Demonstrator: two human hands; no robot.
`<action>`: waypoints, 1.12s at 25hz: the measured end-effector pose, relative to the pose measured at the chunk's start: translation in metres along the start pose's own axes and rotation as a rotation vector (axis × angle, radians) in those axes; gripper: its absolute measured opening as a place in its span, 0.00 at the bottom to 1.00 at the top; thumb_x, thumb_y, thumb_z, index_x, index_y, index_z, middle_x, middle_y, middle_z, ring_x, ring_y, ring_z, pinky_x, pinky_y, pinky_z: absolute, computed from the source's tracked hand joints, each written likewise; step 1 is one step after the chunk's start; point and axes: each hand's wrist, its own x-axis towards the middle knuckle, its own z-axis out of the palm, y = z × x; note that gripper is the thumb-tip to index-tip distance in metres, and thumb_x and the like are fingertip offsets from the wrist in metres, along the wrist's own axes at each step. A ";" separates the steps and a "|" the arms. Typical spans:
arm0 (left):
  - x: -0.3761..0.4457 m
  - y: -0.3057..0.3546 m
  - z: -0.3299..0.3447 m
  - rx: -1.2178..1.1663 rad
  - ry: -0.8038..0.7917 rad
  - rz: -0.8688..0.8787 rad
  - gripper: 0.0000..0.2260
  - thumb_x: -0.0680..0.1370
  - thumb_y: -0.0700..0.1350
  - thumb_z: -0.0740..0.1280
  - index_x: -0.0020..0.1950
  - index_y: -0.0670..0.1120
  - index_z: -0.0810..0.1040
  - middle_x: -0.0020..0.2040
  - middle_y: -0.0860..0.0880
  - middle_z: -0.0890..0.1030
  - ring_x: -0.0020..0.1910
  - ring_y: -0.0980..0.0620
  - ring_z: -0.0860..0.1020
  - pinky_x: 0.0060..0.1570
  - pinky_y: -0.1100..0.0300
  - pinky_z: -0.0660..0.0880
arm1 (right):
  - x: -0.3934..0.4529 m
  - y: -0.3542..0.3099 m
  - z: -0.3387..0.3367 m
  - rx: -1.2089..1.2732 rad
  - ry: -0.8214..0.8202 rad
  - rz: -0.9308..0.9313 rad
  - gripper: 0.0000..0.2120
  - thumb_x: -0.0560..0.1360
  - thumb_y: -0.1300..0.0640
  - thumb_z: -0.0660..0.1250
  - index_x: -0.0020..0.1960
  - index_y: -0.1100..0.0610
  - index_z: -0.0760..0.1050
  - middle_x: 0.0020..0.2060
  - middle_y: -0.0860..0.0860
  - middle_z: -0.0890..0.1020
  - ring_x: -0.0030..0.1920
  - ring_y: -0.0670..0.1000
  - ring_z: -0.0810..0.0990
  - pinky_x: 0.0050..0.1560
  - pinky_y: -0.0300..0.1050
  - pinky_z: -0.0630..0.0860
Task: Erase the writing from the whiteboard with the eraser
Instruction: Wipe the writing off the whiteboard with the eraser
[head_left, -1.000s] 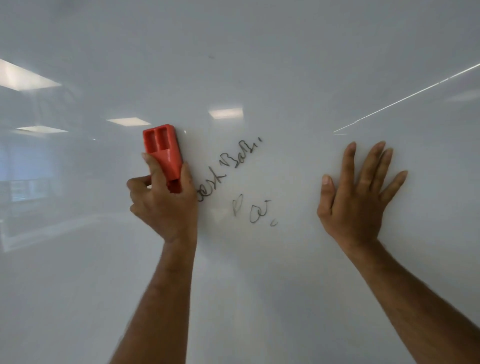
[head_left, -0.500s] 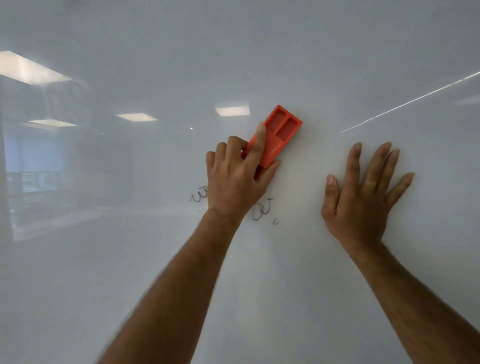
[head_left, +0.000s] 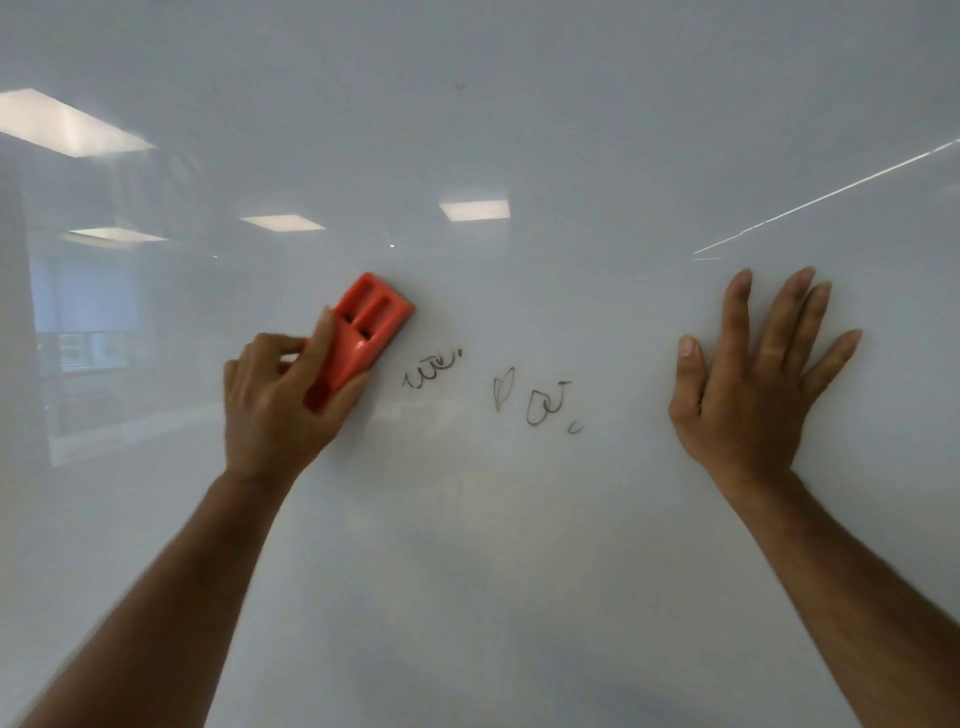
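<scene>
I see the glossy whiteboard (head_left: 519, 545) mirroring ceiling lights. My left hand (head_left: 280, 400) clamps the blocky red plastic eraser (head_left: 363, 332), tilted, its ribbed back showing, against the board just left of the thin scribbled writing (head_left: 493, 389). My right hand (head_left: 753, 384) lies flat, fingers spread. Since 0.5 s ago the eraser swung back left; the upper line is gone.

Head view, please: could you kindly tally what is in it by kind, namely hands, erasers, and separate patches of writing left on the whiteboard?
Hands: 2 (left hand, right hand)
Erasers: 1 (orange eraser)
Patches of writing: 2 (left scribble, right marks)
Total: 5
</scene>
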 end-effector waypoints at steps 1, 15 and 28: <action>-0.016 -0.001 -0.002 -0.024 0.010 -0.097 0.28 0.77 0.59 0.71 0.72 0.44 0.76 0.50 0.38 0.76 0.41 0.41 0.76 0.40 0.43 0.76 | 0.000 0.000 0.000 -0.006 -0.002 0.002 0.31 0.86 0.44 0.50 0.84 0.57 0.53 0.81 0.69 0.54 0.82 0.69 0.51 0.77 0.78 0.48; -0.024 0.201 0.048 -0.067 0.105 -0.150 0.27 0.77 0.59 0.72 0.71 0.46 0.77 0.47 0.44 0.78 0.40 0.44 0.75 0.40 0.49 0.70 | -0.001 -0.001 -0.001 -0.034 -0.029 -0.004 0.32 0.85 0.44 0.51 0.84 0.59 0.54 0.81 0.70 0.54 0.82 0.69 0.51 0.77 0.78 0.48; -0.018 0.117 0.025 -0.186 -0.066 0.891 0.21 0.81 0.56 0.71 0.72 0.51 0.77 0.45 0.48 0.83 0.34 0.47 0.73 0.35 0.52 0.72 | 0.000 0.004 -0.002 0.003 -0.017 -0.033 0.32 0.84 0.43 0.52 0.84 0.58 0.57 0.81 0.69 0.54 0.82 0.68 0.51 0.76 0.78 0.48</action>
